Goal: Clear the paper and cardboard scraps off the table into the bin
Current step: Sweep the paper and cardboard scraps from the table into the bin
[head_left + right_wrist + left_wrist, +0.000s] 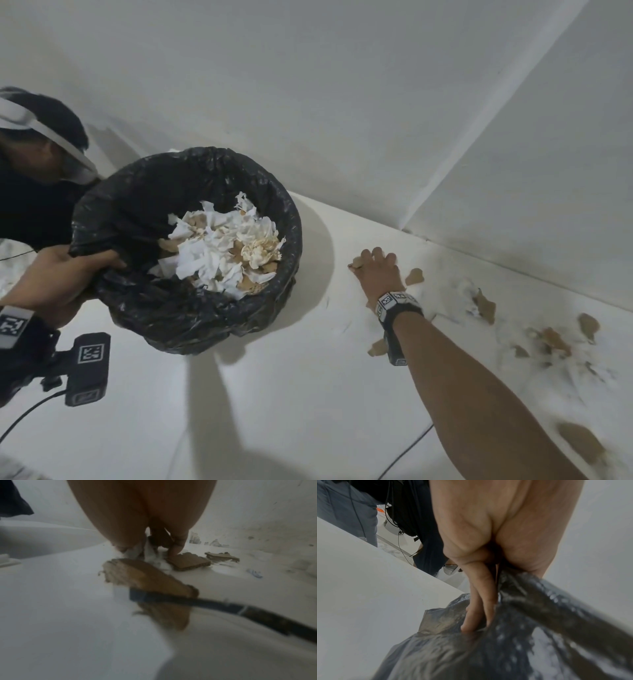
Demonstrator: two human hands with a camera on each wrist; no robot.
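Black-lined bin (191, 308) gripped by left hand (65, 270), right hand (378, 274) clutching scraps (159, 539) on table (274, 411)

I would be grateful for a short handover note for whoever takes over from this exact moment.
Left hand: grips the rim of the bin, held tilted at the table's edge.
Right hand: down on the table, fingers curled on a brown cardboard scrap mixed with white paper.
Done: the bin already holds a heap of paper and cardboard.
Left: loose cardboard pieces beside the right hand, and scattered scraps further right, plus a larger piece near the forearm.
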